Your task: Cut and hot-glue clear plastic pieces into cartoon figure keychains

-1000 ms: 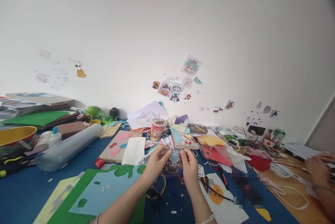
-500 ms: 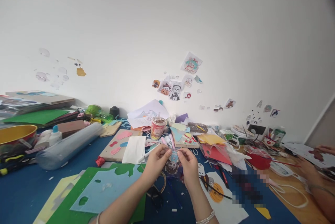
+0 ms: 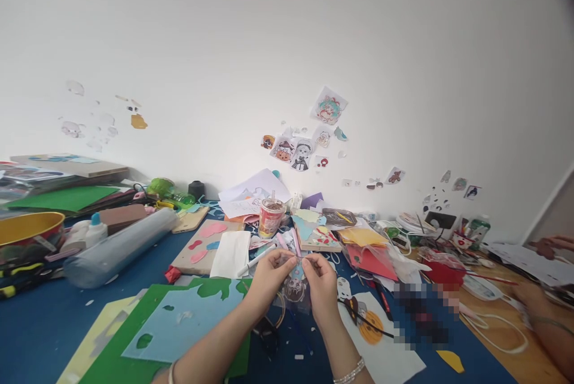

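Both of my hands pinch the top of a clear plastic sleeve (image 3: 296, 291) above the middle of the blue table. A dark-haired cartoon figure and a light blue patch show in it. My left hand (image 3: 272, 276) grips its left side between thumb and fingers, and my right hand (image 3: 320, 279) its right side, thumbs almost meeting. Beside my right wrist lies a white sheet (image 3: 399, 360) with an orange pumpkin cut-out (image 3: 371, 328). Under my left forearm are a light blue foam sheet (image 3: 170, 321) and a green sheet (image 3: 237, 354).
A red drink cup (image 3: 271, 218) with a straw stands ahead, near a white marker (image 3: 255, 261). Further left are a plastic-wrapped roll (image 3: 121, 249) and glue bottle (image 3: 95, 229). Yellow and red sheets (image 3: 370, 252) lie to the right. Another person's arm (image 3: 545, 318) is at far right.
My hands have shifted slightly, with fingertips closer together on the sleeve's top; more of the figure shows below them. At far right, the other person's hand and brown piece have moved.
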The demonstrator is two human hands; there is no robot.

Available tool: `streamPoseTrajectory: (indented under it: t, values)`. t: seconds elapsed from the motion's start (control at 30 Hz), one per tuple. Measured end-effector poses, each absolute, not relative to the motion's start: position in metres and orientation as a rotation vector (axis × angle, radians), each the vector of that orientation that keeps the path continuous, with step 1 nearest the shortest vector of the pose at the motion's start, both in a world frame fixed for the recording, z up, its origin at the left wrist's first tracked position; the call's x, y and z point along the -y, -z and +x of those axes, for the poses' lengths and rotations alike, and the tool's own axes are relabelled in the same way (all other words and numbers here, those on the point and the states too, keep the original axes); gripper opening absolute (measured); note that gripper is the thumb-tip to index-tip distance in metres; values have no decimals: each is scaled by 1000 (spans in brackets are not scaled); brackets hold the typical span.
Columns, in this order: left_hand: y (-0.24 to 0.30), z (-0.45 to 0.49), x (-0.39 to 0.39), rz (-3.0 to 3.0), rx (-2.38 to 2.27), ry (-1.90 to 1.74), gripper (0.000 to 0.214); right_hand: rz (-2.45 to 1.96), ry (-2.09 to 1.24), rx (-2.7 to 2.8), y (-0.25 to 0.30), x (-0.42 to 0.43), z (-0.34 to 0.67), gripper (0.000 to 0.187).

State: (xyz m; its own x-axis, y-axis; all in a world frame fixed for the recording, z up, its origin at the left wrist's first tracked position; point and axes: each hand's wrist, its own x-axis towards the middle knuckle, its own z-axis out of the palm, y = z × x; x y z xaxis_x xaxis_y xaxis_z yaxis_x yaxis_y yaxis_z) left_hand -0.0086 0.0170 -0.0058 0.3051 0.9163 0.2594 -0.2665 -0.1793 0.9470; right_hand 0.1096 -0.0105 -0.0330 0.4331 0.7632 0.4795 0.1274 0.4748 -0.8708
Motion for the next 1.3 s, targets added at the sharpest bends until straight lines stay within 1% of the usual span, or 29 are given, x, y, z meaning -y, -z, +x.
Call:
streamPoseTrajectory:
  t: [0.23,0.43,0.63,0.77,1.0,1.2,1.3]
  values:
    - [6,-10,-19,1314,-680,-1220,39,-1050,-561,1118,33,9,111,23]
    - [5,-9,-19,1294,-661,-1167,42,-1068,-518,1074,34,8,114,23]
    - [6,-9,-23,1350,-636,-1184,44,-1062,-532,1061,37,7,116,24]
    - [4,-12,-23,1368,-605,-1120,44,-1041,-543,1054,36,8,116,24]
    - [-3,-23,-30,1195,-611,-1039,52,-1036,-581,983,33,7,122,26]
    - [3,-16,-32,1664,-710,-1067,44,-1058,-509,1132,33,7,118,24]
    - [5,-13,-31,1711,-716,-1045,44,-1014,-563,1081,30,7,115,26]
